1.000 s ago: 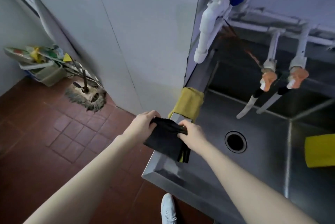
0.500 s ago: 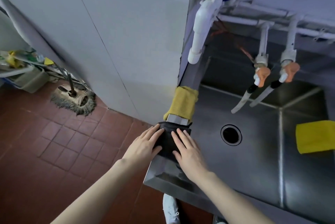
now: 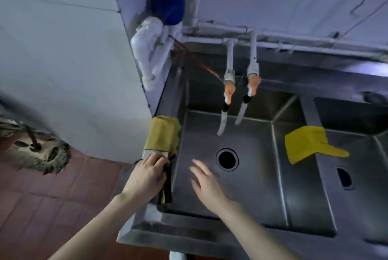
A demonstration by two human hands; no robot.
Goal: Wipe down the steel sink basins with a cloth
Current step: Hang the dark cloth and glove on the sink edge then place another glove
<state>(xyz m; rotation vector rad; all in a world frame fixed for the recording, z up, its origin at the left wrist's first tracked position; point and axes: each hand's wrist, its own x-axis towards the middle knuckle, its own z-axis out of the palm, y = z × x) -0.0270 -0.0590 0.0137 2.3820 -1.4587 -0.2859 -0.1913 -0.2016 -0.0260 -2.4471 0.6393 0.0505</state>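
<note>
A steel sink with a left basin (image 3: 247,192) and a right basin (image 3: 361,175) fills the right of the view. A black cloth (image 3: 167,188) hangs over the left rim of the left basin. My left hand (image 3: 147,177) lies flat on that cloth and presses it onto the rim. My right hand (image 3: 206,182) hovers over the left basin with fingers spread, holding nothing. A mustard-yellow cloth (image 3: 163,136) is draped over the same rim, just beyond my left hand. A bright yellow cloth (image 3: 308,144) rests on the divider between the basins.
Two taps with orange handles (image 3: 239,91) hang over the back of the left basin, above its drain hole (image 3: 227,159). White pipes (image 3: 147,49) and a blue fitting run along the wall. A mop head (image 3: 39,154) lies on the red tile floor at left.
My right hand has lifted off the black cloth and moved right over the basin. My left hand stays on the cloth. The view has swung right and up.
</note>
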